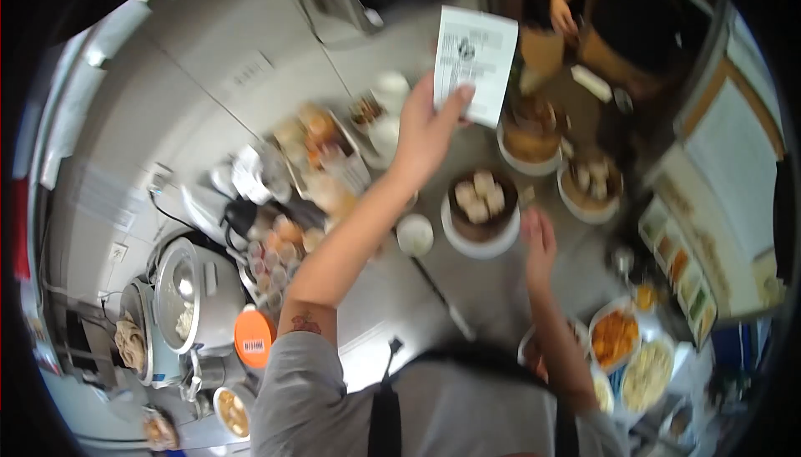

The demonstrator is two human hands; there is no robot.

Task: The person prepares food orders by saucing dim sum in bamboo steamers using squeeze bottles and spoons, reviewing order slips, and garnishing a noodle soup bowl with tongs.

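My left hand (pixel 430 127) is raised over the counter and pinches a printed white paper slip (pixel 477 60) with the thumb across its front. Below it, my right hand (pixel 538 240) is held just right of a round steamer basket (pixel 477 227), its fingers loosely extended. Several pale dumplings (pixel 480 196) sit in this basket, which rests on a white plate (pixel 484 250). Between the basket and my right fingertips shows a small yellowish bit (pixel 526 196), too blurred to name. A small white bowl (pixel 415 235) stands left of the basket.
Two more plated steamers (pixel 532 144) (pixel 591 186) stand behind. A co-worker's hand (pixel 564 15) shows beyond. Left are small cups (pixel 271 265), an orange lid (pixel 254 338) and a large metal cooker (pixel 200 290); right, an orange-food bowl (pixel 615 336) and a condiment tray (pixel 677 269).
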